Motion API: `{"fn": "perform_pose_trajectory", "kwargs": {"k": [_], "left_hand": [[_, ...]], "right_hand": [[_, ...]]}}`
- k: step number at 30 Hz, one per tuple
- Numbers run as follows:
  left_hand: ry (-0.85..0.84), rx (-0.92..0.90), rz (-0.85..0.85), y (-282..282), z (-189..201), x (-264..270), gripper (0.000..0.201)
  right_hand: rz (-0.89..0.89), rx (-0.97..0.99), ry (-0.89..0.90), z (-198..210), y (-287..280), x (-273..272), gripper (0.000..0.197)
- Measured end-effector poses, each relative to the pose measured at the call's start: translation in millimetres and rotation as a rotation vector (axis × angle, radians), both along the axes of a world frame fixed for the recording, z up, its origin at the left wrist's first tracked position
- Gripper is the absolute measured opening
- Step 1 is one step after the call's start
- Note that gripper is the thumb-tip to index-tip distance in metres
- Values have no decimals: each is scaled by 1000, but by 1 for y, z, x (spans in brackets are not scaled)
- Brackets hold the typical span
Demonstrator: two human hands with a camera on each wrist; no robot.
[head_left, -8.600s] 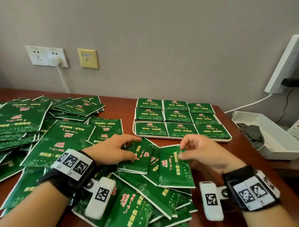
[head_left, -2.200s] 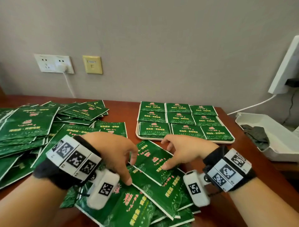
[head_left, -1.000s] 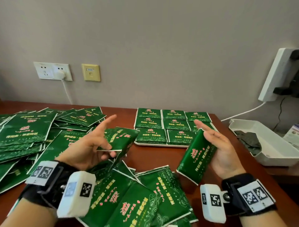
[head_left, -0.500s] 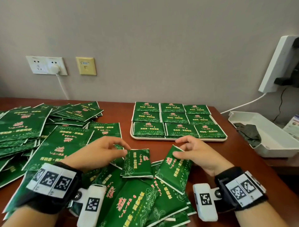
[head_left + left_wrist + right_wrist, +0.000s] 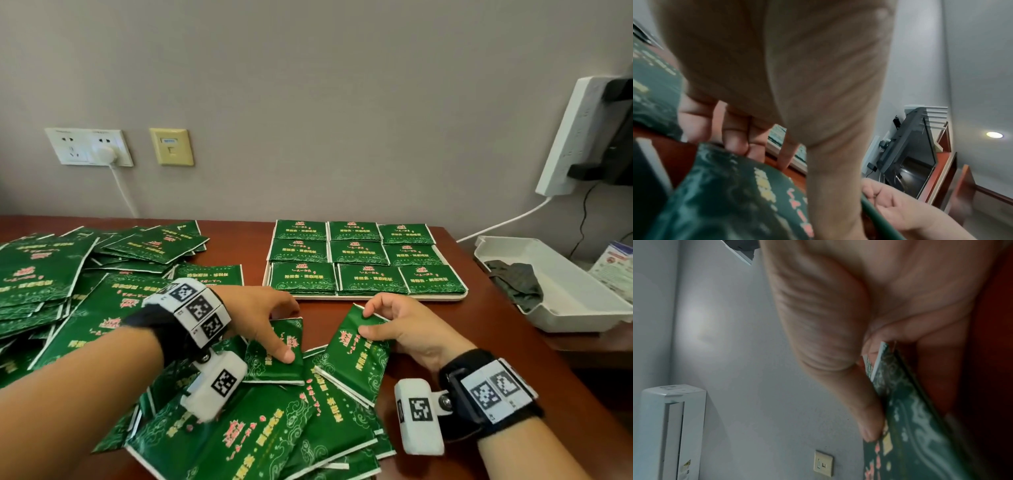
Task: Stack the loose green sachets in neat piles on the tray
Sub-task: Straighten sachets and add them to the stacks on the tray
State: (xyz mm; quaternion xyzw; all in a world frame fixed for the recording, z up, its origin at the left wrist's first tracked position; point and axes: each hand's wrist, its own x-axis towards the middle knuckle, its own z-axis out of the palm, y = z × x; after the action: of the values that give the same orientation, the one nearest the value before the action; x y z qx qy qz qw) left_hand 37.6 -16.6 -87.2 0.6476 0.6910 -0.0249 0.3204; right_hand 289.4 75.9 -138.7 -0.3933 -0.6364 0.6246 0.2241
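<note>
Wooden desk (image 5: 486,329), left fingers (image 5: 286,354) pinching sachet (image 5: 284,346), right fingers (image 5: 371,330) gripping another sachet (image 5: 359,356)

dark green sachets (image 5: 358,354) with white edges, pink and yellow print, pale swirly scrollwork. cream tray (image 5: 376,296) on a reddish-brown table (image 5: 479,322). black-and-white square codes on the wristbands (image 5: 197,308). grey wall (image 5: 308,102).

Left hand (image 5: 260,318) and right hand (image 5: 407,329) both low, fingers curled, pinching.

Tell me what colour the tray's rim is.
Cream-white; the tray rim shows best in the head view, under the green sachet piles.
</note>
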Motion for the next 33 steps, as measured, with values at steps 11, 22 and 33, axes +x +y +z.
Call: {"fn": "perform_pose_trajectory", "kwargs": {"k": [11, 22, 33], "left_hand": [[-57, 108, 65, -4, -10, -11, 55], [-898, 706, 586, -27, -33, -30, 22], [-415, 531, 234, -39, -34, -37, 63]], "right_hand": [[-9, -24, 78, 2, -1, 0, 27], [-164, -89, 368, 12, 5, 10, 38], [-60, 205, -34, -2, 13, 14, 23]]}}
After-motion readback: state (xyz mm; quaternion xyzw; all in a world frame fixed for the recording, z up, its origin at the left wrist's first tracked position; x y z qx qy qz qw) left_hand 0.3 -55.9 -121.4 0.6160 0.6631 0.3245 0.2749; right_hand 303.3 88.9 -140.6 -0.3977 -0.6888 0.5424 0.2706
